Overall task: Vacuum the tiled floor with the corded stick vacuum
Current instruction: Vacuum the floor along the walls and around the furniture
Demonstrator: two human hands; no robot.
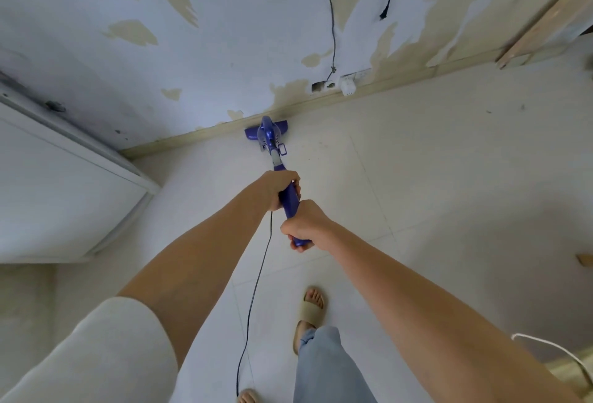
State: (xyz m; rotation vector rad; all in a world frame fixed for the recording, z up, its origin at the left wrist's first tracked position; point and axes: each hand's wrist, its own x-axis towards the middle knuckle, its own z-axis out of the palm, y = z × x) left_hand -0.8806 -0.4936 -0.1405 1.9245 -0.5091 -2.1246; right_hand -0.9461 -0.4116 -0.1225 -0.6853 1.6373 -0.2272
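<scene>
Two bare forearms reach forward from the camera, a pale sleeve (96,354) pushed up on the left one. Both hands grip a blue vacuum (269,139), stacked on its handle, probably to steer and push at once. Right hand (305,226) curls tightly round the handle's top end; left hand (279,189) wraps the handle just below it, nearer the vacuum's head. That head sits flat on the tiled floor (433,161), pressed right against the skirting (401,81) under a wall (160,49) of patchy, peeling paint, likely to catch dust along the edge. From the handle a thin black cord (256,290) trails back, left of a sandalled foot (313,306). Left of the vacuum stands a white cabinet (64,194).
</scene>
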